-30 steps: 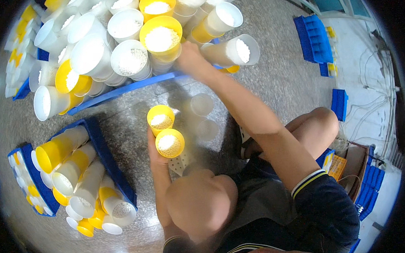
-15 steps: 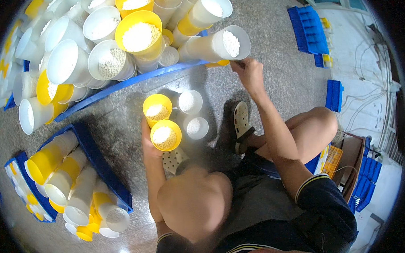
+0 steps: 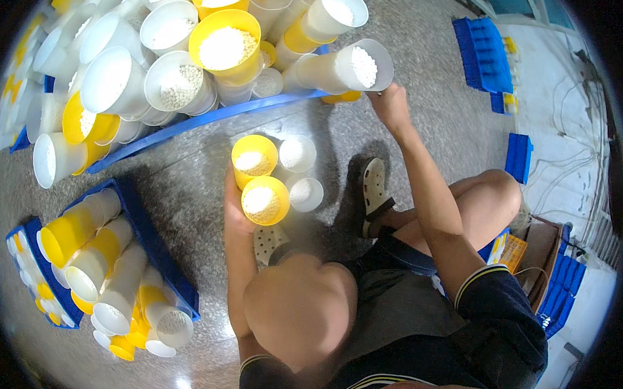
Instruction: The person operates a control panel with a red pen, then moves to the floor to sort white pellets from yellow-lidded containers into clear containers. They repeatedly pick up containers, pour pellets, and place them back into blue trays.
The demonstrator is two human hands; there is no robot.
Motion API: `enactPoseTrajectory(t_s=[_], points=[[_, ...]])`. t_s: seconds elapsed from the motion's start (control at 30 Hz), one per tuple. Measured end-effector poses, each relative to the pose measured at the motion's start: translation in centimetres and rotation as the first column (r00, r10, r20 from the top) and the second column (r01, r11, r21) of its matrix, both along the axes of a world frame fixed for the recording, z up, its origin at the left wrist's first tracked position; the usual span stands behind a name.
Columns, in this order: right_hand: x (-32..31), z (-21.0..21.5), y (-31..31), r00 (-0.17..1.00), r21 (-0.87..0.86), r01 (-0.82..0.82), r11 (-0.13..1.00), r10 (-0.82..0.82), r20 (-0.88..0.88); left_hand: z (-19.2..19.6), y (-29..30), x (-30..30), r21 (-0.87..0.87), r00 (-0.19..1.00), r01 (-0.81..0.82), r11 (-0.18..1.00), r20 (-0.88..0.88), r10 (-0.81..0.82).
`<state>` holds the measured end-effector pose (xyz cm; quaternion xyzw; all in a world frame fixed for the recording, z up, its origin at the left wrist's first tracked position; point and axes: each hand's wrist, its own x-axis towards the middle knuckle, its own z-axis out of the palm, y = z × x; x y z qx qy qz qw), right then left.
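Note:
On the left of the floor group, my left hand (image 3: 239,209) is closed around the nearer yellow cup (image 3: 265,201), its fingers mostly hidden behind it. White pellets fill that cup, and the farther yellow cup (image 3: 254,157) touching it holds pellets too. Two translucent white cups, a farther one (image 3: 297,154) and a nearer one (image 3: 305,195), stand just right of the yellow pair. Up at the tray's right end, my right hand (image 3: 392,111) has its fingers closed under the rim of a tilted white cup (image 3: 374,67) of pellets; the fingertips are partly hidden. Below that cup shows a yellow cup (image 3: 342,97).
A blue-edged tray (image 3: 213,118) crowded with white and yellow pellet cups spans the upper left. Another blue tray (image 3: 155,248) of stacked cups stands at left. Blue crates (image 3: 481,55) sit at the far right; a cardboard box (image 3: 540,255) is by my right side. My shoes (image 3: 374,189) flank the cups.
The view has shifted slightly, so most things sit a little farther right and higher. My right hand appears closer in under the tilted white cup's rim. My left hand stays at the yellow cups.

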<state>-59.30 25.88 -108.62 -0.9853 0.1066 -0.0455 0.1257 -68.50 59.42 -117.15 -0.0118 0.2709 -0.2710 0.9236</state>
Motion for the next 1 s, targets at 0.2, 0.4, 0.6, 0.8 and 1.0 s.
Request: enactPoseTrajectory(t_s=[0.2, 0.4, 0.6, 0.8, 1.0], points=[[-2.5, 4.5, 7.7, 0.922, 0.05, -0.38, 0.924, 0.383, -0.062, -0.3, 0.4, 0.1, -0.019, 1.0, 0.002, 1.0, 0.015, -0.002], [2.9, 2.7, 16.6, 0.864, 0.045, -0.502, 0.863, 0.503, -0.002, -0.7, 0.6, -0.1, -0.074, 0.998, 0.037, 0.997, 0.053, -0.033], [10.3, -6.4, 15.9, 0.811, 0.091, -0.494, 0.865, 0.496, -0.312, -1.0, 0.7, -0.7, -0.058, 0.994, -0.016, 0.998, 0.105, 0.022], [13.0, -13.2, 15.1, 0.878, 0.179, -0.294, 0.939, 0.339, -0.337, -1.6, 1.0, -1.1, 0.012, 1.0, -0.012, 1.0, 0.005, 0.012], [13.0, -11.5, 16.2, 0.874, 0.011, -0.238, 0.971, 0.219, -0.434, -1.9, 1.4, -1.4, -0.047, 0.997, -0.028, 0.999, 0.076, 0.031]])
